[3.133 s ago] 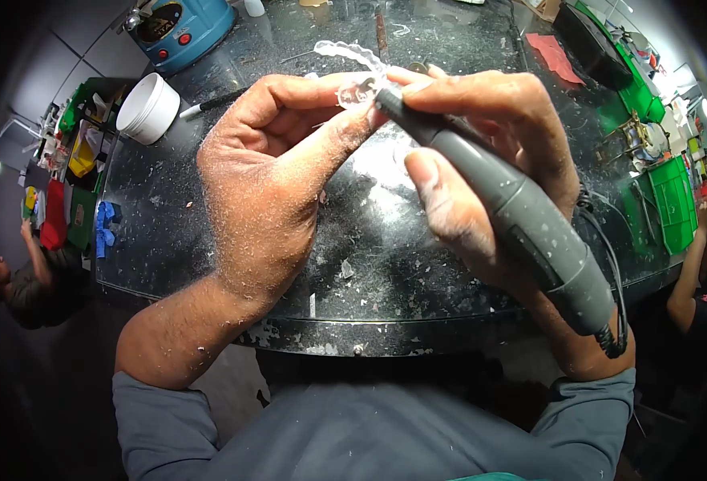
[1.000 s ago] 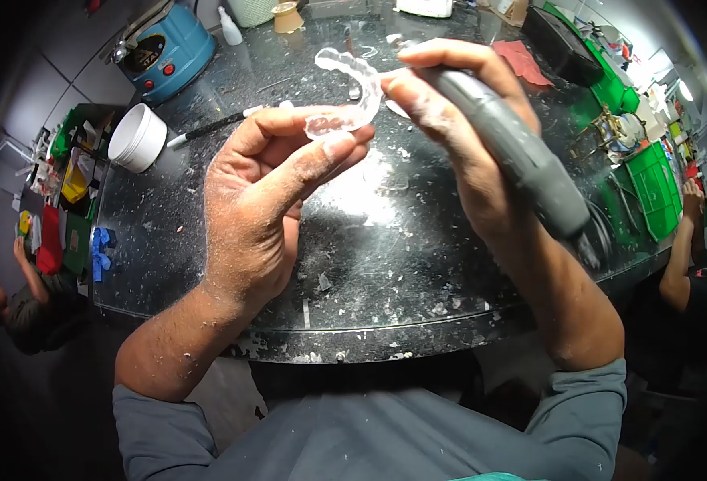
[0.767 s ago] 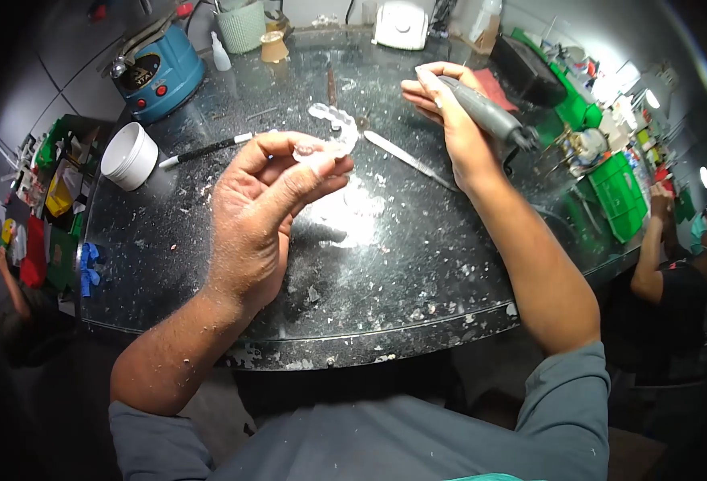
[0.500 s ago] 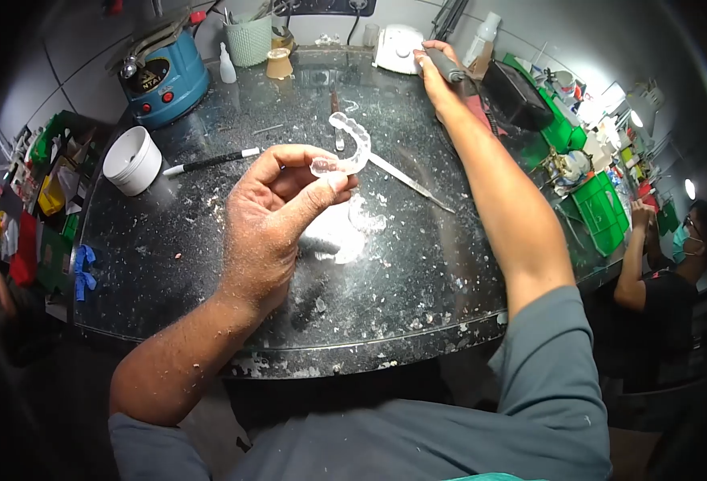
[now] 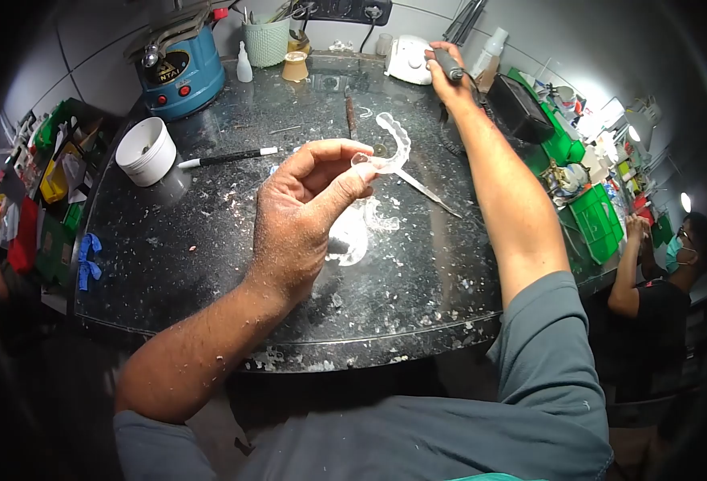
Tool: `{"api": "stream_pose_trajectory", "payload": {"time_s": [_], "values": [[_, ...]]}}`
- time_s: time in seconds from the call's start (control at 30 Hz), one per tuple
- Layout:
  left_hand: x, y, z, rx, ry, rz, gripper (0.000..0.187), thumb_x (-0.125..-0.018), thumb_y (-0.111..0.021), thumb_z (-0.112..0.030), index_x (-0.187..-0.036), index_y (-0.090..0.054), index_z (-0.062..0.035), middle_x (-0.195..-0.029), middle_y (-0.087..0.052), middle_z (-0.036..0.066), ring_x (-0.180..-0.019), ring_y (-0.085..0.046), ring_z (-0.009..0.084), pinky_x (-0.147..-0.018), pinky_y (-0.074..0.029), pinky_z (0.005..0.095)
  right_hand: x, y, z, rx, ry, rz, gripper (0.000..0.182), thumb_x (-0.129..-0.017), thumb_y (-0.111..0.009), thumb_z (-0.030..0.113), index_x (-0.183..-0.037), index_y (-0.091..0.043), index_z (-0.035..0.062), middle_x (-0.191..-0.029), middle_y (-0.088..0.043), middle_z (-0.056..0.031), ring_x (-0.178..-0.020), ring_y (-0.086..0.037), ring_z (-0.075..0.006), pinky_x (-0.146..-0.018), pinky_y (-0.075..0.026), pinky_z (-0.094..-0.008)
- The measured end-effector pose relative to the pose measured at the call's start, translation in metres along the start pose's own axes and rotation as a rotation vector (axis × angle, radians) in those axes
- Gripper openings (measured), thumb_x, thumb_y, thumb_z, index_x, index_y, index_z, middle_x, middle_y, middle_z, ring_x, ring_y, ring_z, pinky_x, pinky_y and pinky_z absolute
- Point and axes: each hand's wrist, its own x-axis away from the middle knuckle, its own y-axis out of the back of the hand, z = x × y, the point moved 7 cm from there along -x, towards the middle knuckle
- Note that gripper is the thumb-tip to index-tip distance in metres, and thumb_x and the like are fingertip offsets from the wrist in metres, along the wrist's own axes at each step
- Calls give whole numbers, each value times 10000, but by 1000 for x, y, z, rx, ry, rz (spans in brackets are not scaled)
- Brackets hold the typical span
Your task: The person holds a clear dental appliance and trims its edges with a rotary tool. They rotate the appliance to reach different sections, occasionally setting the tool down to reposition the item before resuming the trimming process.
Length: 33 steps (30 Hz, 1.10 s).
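Over the middle of the dark bench, my left hand pinches one end of a clear dental aligner between thumb and fingers. Its curved arch points away from me. At the back right, my right hand is wrapped around a dark grey rotary handpiece, close beside a white control box with a knob. Below the aligner, a flat metal spatula lies on the bench. A second clear scalloped piece rests near a bright patch of light. A brown-handled tool lies beyond my left hand.
A blue machine, a white cup and a black marker stand or lie at left. Blue strips lie near the left edge. Green crates line the right, where a masked person sits. Shavings litter the bench.
My left hand has moved right and slightly up with the aligner, which is turned a little. My right hand still grips the handpiece by the control box. The view has shifted slightly.
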Motion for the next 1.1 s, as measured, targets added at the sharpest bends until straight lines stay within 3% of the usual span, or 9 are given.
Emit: {"api": "stream_pose_trajectory", "payload": {"time_s": [0.3,0.43,0.5,0.63,0.7,0.77,0.8,1.03,1.1], "values": [[-8,9,3,21,-23,-3,257,-942,-583,-129,-1148,-580,25,-1020,-675,149,-976,-663,195,-890,-526,319,7,-22,-23,-107,62,-9,437,-798,-612,28,-1203,-464,101,-1154,-593,-155,-1144,-563,-247,-966,-442,-344],[-8,10,5,0,-5,-16,253,-945,-584,-148,-1129,-602,25,-990,-685,151,-957,-671,195,-888,-532,320,9,-8,-2,-70,150,-115,357,-830,-601,66,-1170,-495,88,-1097,-617,-148,-1046,-598,-230,-917,-470,-348],[-8,12,7,8,0,-16,255,-944,-588,-153,-1124,-608,27,-986,-688,151,-950,-674,194,-884,-534,317,22,-3,42,-220,79,-110,330,-850,-597,53,-1165,-498,64,-1057,-627,-133,-983,-616,-191,-869,-489,-324],[-7,14,7,-28,23,-50,263,-940,-599,-165,-1114,-622,31,-973,-693,151,-934,-678,186,-876,-538,308,83,-3,154,-556,162,155,261,-858,-626,28,-1103,-536,21,-998,-626,-102,-914,-612,-145,-815,-501,-296],[-8,17,11,-31,32,-70,267,-941,-597,-167,-1116,-624,33,-975,-693,144,-932,-678,184,-873,-541,300,129,-3,207,-415,137,295,245,-840,-665,-2,-1060,-561,24,-973,-625,-76,-903,-613,-140,-794,-505,-279],[-7,17,12,-16,19,-75,265,-943,-592,-165,-1115,-624,34,-978,-693,137,-933,-678,183,-879,-540,299,164,-6,253,-165,516,290,275,-819,-701,-18,-1058,-573,26,-958,-629,-59,-905,-615,-132,-788,-505,-255],[-6,16,13,65,29,-85,231,-926,-622,-138,-1070,-649,40,-951,-691,122,-890,-673,159,-871,-546,286,173,-10,242,-341,272,283,291,-811,-714,-21,-1066,-584,35,-961,-628,-58,-906,-617,-121,-790,-511,-240],[0,1,9,200,-16,54,310,-927,-618,-160,-1133,-602,70,-997,-680,152,-956,-669,198,-909,-537,327,184,-9,233,-514,201,218,340,-831,-638,-89,-1129,-521,25,-941,-620,-48,-915,-626,-105,-845,-507,-242],[4,-6,13,100,19,58,312,-885,-654,-90,-1165,-602,38,-1047,-672,147,-966,-661,183,-910,-534,329,188,-5,228,-566,143,207,339,-828,-615,-114,-1125,-522,21,-940,-624,-51,-930,-629,-116,-848,-509,-251]]}}
